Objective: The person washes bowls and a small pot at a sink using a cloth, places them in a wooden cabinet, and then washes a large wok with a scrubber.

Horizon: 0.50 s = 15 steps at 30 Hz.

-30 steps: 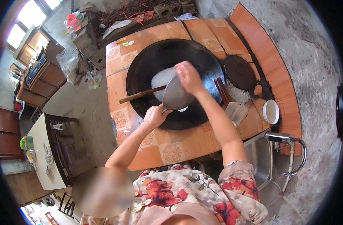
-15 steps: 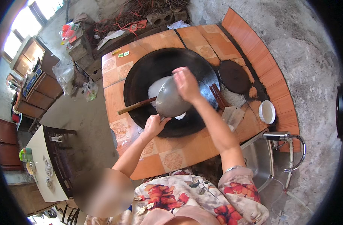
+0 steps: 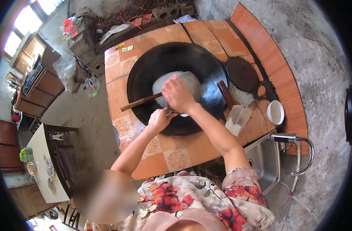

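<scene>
A large black wok (image 3: pixel 212 102) is set into a tiled stove top, with a cloudy whitish pool (image 3: pixel 189 79) at its bottom. Low over the wok, my left hand (image 3: pixel 160 119) is closed around the short handle of a metal scoop (image 3: pixel 170 109). Most of the scoop's bowl is hidden behind my hands. My right hand (image 3: pixel 179 94) lies across the scoop with its fingers stretched out; whether it touches the metal cannot be told. A wooden handle (image 3: pixel 140 102) rests over the wok's left rim, its far end reaching the pool.
Right of the wok are a bundle of brown sticks (image 3: pixel 226 94), a clear plastic container (image 3: pixel 237 119), a dark round lid (image 3: pixel 243 74) and a white bowl (image 3: pixel 275 112). A sink (image 3: pixel 266 161) with a curved tap (image 3: pixel 310 150) stands near right. Small green packets (image 3: pixel 127 49) lie far left.
The scoop has swung from a raised, plainly visible bowl to a place mostly hidden by my hands. My right hand has come down and left, nearer my left hand, which keeps its hold.
</scene>
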Available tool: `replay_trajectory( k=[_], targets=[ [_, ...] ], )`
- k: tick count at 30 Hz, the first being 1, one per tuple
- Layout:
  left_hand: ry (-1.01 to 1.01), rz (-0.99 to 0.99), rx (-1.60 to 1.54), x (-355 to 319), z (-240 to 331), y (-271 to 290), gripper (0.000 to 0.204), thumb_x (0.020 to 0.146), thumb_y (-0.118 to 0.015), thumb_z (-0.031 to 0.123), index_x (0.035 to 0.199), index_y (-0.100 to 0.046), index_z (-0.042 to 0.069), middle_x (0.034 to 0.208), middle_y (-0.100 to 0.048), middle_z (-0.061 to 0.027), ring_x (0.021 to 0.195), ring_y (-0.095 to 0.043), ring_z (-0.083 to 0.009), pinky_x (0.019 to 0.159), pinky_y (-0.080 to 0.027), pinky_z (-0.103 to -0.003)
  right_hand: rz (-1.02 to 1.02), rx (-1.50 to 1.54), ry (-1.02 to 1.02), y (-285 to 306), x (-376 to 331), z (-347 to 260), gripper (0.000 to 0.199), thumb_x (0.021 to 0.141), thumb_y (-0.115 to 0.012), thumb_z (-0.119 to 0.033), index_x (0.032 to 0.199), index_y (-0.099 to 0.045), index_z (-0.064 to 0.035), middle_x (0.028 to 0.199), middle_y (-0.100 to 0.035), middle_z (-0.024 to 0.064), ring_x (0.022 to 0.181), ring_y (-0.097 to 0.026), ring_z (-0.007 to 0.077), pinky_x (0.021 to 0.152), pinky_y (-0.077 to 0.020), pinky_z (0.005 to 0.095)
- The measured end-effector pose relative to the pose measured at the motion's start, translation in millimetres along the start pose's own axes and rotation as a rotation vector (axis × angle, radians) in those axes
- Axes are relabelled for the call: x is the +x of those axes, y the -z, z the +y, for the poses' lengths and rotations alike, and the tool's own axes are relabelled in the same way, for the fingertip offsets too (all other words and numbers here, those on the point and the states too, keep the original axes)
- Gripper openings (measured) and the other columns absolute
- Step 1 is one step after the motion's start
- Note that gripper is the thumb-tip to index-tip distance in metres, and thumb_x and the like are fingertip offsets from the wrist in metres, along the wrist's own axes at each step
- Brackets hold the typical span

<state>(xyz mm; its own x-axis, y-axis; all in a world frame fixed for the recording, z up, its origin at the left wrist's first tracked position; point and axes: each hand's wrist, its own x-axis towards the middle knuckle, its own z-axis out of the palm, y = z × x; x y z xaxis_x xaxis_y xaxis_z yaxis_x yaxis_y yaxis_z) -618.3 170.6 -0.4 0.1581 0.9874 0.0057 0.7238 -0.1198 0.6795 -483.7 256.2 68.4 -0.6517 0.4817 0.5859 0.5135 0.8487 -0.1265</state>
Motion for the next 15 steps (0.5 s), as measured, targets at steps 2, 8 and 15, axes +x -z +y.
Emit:
replay_trajectory(
  k=[2,8,15],
  targets=[
    [0.008,-0.037,0.092,-2.6,3.0,6.1,0.038,0.083,-0.064,0.04,0.084,-0.063,0.002,0.072,-0.062,-0.0221,0.074,-0.061,-0.0396,0.063,-0.049,-0.046,0.123,0.164,-0.133,8.0,0.8,40.1,0.018,0.088,-0.051,-0.02,0.088,-0.059,-0.0038,0.093,-0.057,0.015,0.091,-0.052,0.033,0.088,-0.0408,0.0457],
    [0.041,-0.041,0.113,-10.0,-6.6,8.8,0.036,0.083,-0.065,0.039,0.086,-0.063,0.003,0.071,-0.062,-0.0216,0.071,-0.061,-0.0395,0.061,-0.049,-0.046,-0.013,0.011,-0.031,1.0,-4.2,19.0,0.016,0.086,-0.054,-0.02,0.085,-0.058,-0.0044,0.088,-0.054,0.0147,0.094,-0.05,0.0344,0.089,-0.0393,0.0464],
    [-0.003,-0.033,0.137,-16.6,-7.5,13.6,0.036,0.082,-0.066,0.038,0.084,-0.062,0.002,0.071,-0.062,-0.0218,0.073,-0.061,-0.0402,0.061,-0.049,-0.046,0.1,0.131,-0.414,1.9,-17.2,71.0,0.018,0.09,-0.046,-0.018,0.086,-0.056,-0.0031,0.088,-0.055,0.0159,0.088,-0.051,0.0347,0.082,-0.0424,0.0444]
  ],
)
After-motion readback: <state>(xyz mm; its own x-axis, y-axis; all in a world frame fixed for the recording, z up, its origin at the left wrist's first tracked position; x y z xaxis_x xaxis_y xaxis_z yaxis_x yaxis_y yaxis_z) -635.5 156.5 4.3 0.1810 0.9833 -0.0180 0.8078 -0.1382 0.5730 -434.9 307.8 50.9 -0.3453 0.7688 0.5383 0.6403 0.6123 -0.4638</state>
